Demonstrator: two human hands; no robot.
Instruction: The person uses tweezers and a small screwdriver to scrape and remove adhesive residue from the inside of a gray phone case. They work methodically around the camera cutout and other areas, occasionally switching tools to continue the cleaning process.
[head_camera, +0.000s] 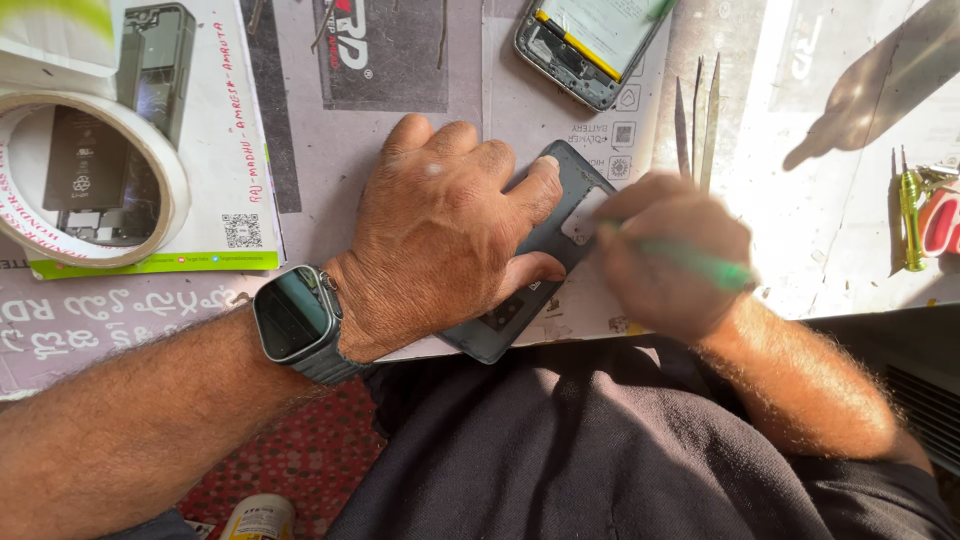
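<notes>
A worktable (420, 150) covered in printed grey paper is filling the upper part of the view, with hard sunlight washing out its right side; the person's dark-clothed lap (620, 450) is sitting below its near edge. The left forearm is coming in from the lower left, wearing a square-faced watch (293, 315) on a grey band; the left hand (440, 235) is lying palm down near the table's front edge, fingers pressed close together and flat, pinning down a dark grey phone back frame (545, 245); the thumb is resting along the frame's near side. The frame is lying tilted, its lower end reaching just over the table's edge, its upper corner pointing toward the sunlit patch. The right hand (665, 255) is blurred, touching the frame's upper right part; its fingers are curled around a green-handled tool (700, 262), though exactly how they are pinching it cannot be told. At the far left a large roll of white tape (175, 190) is lying on a printed box with a green border (235, 150). At the top centre an opened phone (590, 45) is showing its battery. Thin metal tweezers (697, 125) are lying just beyond the right hand; a small green tool (910, 220) is resting at the far right.
</notes>
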